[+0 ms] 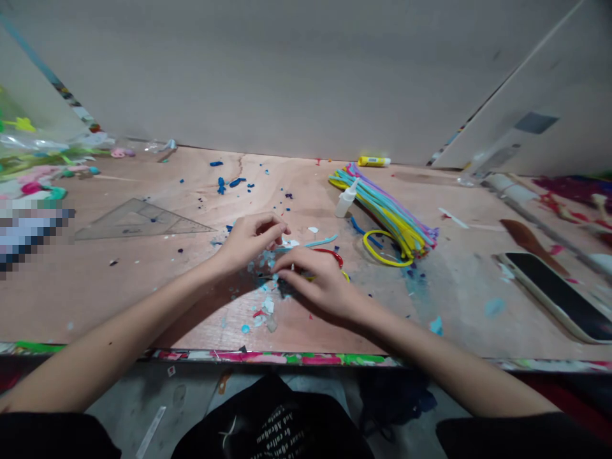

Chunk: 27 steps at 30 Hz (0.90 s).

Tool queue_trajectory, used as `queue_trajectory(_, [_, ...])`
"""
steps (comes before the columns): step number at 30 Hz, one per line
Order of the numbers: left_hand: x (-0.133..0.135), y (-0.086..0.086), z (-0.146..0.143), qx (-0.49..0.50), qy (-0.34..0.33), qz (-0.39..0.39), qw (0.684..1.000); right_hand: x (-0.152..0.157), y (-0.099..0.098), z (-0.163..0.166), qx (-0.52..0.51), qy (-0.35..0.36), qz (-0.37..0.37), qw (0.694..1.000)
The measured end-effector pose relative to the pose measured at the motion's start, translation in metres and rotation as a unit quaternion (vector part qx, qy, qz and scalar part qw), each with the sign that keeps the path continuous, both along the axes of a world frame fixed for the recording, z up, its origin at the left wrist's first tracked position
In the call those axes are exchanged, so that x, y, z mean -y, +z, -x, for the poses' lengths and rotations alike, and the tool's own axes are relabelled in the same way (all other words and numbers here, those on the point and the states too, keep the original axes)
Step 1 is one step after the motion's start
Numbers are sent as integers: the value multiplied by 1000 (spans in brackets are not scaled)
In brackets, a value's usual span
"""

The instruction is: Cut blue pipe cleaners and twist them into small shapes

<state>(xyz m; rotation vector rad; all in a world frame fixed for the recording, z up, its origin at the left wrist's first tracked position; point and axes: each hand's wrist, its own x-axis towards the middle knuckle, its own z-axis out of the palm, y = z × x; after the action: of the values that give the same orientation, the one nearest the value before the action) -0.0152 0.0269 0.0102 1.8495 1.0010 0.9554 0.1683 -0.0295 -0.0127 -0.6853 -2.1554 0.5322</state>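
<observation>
My left hand (251, 241) rests on the wooden tabletop (143, 287) with its fingers curled in a pinch; what they grip is too small to make out. My right hand (319, 280) lies just right of it, fingers pressed together over small light-blue scraps (265, 305) and a thin piece. Under the right hand show red-handled scissors (331, 254), partly hidden. A light-blue pipe cleaner (321, 242) lies just behind the hands. A bundle of coloured pipe cleaners (389, 210) and a yellow loop (382, 248) lie to the right.
A small white glue bottle (346, 199) stands by the bundle. A clear set square (138, 220) lies at left, a phone (557, 293) at right, a yellow glue stick (373, 161) by the back wall. Coloured craft clutter (43, 172) fills the far left.
</observation>
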Motion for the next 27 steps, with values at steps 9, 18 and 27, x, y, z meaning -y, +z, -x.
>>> queue_trajectory(9, [13,9,-5,168,-59,198,964,-20,12,-32,46,-86,-315,944])
queue_trajectory(18, [14,9,-7,212,-15,183,960,-12,15,-28,37,-104,-320,941])
queue_trajectory(27, [22,15,-9,190,36,107,975,-11,17,-23,3,-140,-175,975])
